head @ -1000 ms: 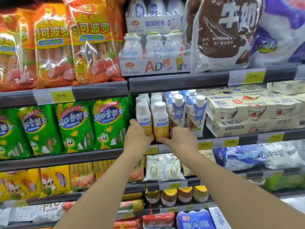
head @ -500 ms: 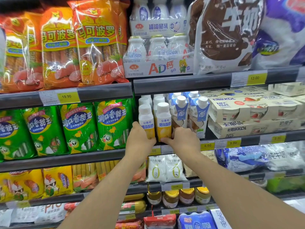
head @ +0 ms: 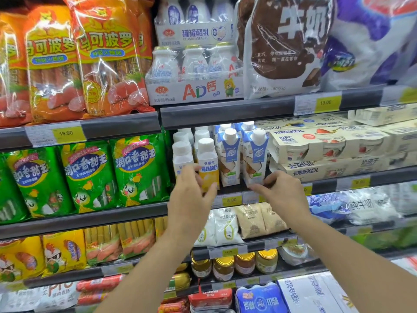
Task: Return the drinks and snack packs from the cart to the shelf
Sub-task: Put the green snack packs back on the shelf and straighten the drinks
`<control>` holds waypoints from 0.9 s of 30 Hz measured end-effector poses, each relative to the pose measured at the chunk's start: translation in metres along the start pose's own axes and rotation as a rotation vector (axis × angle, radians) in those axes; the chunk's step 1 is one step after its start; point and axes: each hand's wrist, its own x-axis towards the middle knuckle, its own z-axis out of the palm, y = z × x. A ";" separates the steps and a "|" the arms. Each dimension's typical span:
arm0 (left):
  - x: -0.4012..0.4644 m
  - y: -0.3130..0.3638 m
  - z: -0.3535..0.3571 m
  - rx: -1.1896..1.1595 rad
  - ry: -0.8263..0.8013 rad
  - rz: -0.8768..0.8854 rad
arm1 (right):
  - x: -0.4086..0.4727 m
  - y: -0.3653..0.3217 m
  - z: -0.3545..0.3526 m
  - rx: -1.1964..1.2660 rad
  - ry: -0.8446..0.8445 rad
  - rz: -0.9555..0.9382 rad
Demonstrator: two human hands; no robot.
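Note:
Two white-capped yogurt bottles stand at the front of the middle shelf [head: 352, 184]: one with a yellow label [head: 208, 170] and one to its left [head: 181, 154]. My left hand [head: 190, 199] hovers just in front of them with fingers spread and loose, holding nothing. To the right stand two blue-and-white cartons [head: 256, 154]. My right hand [head: 283, 192] is at the base of the right carton, its loosely curled fingertips touching the lower corner. The cart is out of view.
Green sausage packs [head: 90, 175] fill the shelf to the left and orange ones [head: 108, 59] sit above. Boxed yogurt cups [head: 327, 145] lie to the right of the cartons. Milk pouches [head: 225, 227] and jars [head: 246, 265] occupy the lower shelves.
Both hands have let go of the two yogurt bottles. The left hand pulled back a little; the right hand moved right to the blue carton. The camera came closer.

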 end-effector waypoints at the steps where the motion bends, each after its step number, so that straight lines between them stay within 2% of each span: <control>1: 0.002 0.011 0.007 0.011 -0.032 0.037 | 0.002 0.001 0.000 -0.014 -0.007 0.012; 6: 0.027 0.047 0.032 -0.011 -0.064 0.066 | 0.013 -0.003 0.001 -0.118 -0.075 -0.012; 14: 0.059 0.058 0.047 0.023 -0.040 -0.124 | 0.027 0.001 0.005 -0.173 -0.117 -0.068; 23: 0.070 0.056 0.058 0.203 -0.016 -0.167 | 0.030 0.003 0.004 -0.169 -0.115 -0.108; 27: 0.073 0.062 0.057 0.291 -0.053 -0.174 | 0.030 0.004 0.005 -0.166 -0.114 -0.118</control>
